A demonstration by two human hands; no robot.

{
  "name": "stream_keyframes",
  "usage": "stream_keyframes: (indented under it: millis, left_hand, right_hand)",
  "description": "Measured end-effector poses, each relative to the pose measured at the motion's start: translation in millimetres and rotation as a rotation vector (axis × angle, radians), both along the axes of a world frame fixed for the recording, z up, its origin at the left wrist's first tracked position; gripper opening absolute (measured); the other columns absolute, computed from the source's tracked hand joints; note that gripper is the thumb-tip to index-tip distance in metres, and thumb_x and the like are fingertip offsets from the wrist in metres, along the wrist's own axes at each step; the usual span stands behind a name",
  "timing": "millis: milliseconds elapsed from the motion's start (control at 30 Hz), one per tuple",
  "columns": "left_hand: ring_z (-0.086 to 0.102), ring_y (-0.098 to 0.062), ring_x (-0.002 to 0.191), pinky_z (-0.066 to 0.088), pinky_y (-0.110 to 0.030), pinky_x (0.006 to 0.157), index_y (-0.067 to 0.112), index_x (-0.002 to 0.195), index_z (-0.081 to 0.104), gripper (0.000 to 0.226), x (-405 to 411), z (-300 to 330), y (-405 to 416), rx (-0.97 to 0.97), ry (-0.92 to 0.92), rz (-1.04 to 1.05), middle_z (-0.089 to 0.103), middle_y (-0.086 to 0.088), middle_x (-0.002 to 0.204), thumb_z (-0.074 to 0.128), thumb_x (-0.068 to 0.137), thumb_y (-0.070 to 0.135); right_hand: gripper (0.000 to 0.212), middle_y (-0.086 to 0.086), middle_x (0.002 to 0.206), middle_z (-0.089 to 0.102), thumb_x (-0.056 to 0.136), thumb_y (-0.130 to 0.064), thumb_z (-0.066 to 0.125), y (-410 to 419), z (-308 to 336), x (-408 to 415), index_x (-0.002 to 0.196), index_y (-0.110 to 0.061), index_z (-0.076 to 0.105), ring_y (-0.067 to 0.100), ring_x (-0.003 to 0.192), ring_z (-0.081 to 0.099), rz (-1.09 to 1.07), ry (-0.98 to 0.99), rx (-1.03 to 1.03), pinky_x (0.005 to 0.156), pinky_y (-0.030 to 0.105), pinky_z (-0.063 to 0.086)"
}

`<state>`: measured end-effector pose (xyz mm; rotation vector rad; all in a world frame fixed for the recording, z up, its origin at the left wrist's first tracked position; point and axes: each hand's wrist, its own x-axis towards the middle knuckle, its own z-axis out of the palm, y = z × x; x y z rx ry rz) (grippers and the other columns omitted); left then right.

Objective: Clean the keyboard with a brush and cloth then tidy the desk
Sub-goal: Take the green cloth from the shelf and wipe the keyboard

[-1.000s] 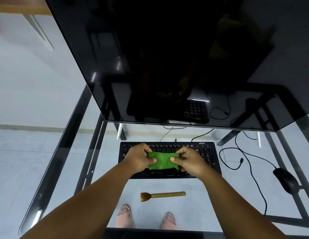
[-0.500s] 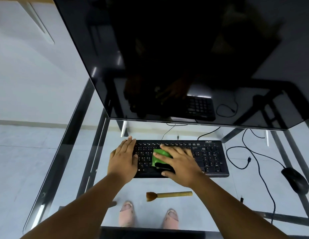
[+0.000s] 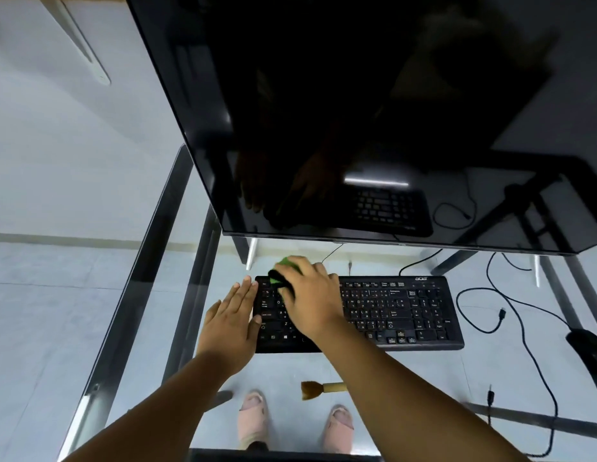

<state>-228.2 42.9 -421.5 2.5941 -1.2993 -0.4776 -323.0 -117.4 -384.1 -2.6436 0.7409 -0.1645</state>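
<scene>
Crosswise lies the keyboard (image 3: 390,311); right hand (image 3: 310,298) grip presses cloth (image 3: 285,268), left hand (image 3: 232,323) flat.

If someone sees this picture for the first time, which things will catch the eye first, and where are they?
The big dark monitor fills the upper half and mirrors the desk. Below it, the right hand presses a bright green cloth on the far left corner of the black keyboard, while the left hand lies flat at its left end. Nearer the person, a small brush rests on the glass desk.
</scene>
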Motion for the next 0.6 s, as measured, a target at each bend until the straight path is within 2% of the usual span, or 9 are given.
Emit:
stream_keyframes:
  millis: [100, 233, 500, 600]
  left_hand:
    - [-0.001, -0.007, 0.147, 0.004, -0.030, 0.115, 0.028, 0.154, 0.004, 0.068, 4, 1, 4, -0.005, -0.004, -0.040, -0.005, 0.015, 0.157, 0.002, 0.090, 0.050]
    - [-0.006, -0.007, 0.147, -0.001, -0.030, 0.114, 0.027, 0.153, -0.005, 0.069, 6, 4, 4, 0.041, -0.048, -0.065, -0.012, 0.014, 0.157, -0.003, 0.087, 0.049]
    - [-0.006, -0.010, 0.148, -0.003, -0.033, 0.115, 0.022, 0.153, -0.009, 0.071, 6, 7, 0, 0.082, -0.052, -0.081, -0.015, 0.009, 0.158, -0.004, 0.086, 0.047]
    - [-0.003, -0.010, 0.148, -0.003, -0.033, 0.114, 0.022, 0.153, -0.006, 0.072, 6, 7, 0, 0.074, -0.049, -0.085, -0.013, 0.009, 0.158, -0.004, 0.086, 0.047]
  right_hand:
    - [0.052, -0.018, 0.150, 0.032, 0.092, -0.054, 0.045, 6, -6, 3, 0.142, -0.046, 0.033, 0.020, 0.122, 0.039, 0.053, 0.149, -0.059, 0.093, 0.046, 0.036]
    - [0.054, -0.018, 0.155, 0.025, 0.096, -0.050, 0.038, -8, -9, -16, 0.147, -0.044, 0.021, 0.019, 0.122, 0.038, 0.023, 0.214, -0.087, 0.094, 0.047, 0.038]
    - [0.044, -0.017, 0.141, 0.040, 0.095, -0.041, 0.044, -32, -10, -36, 0.138, -0.032, 0.044, 0.021, 0.117, 0.039, -0.319, 0.271, -0.070, 0.093, 0.046, 0.041]
    - [0.040, -0.011, 0.135, 0.047, 0.096, -0.038, 0.043, -21, -4, -14, 0.134, -0.027, 0.050, 0.021, 0.109, 0.042, -0.338, 0.253, -0.026, 0.090, 0.041, 0.044]
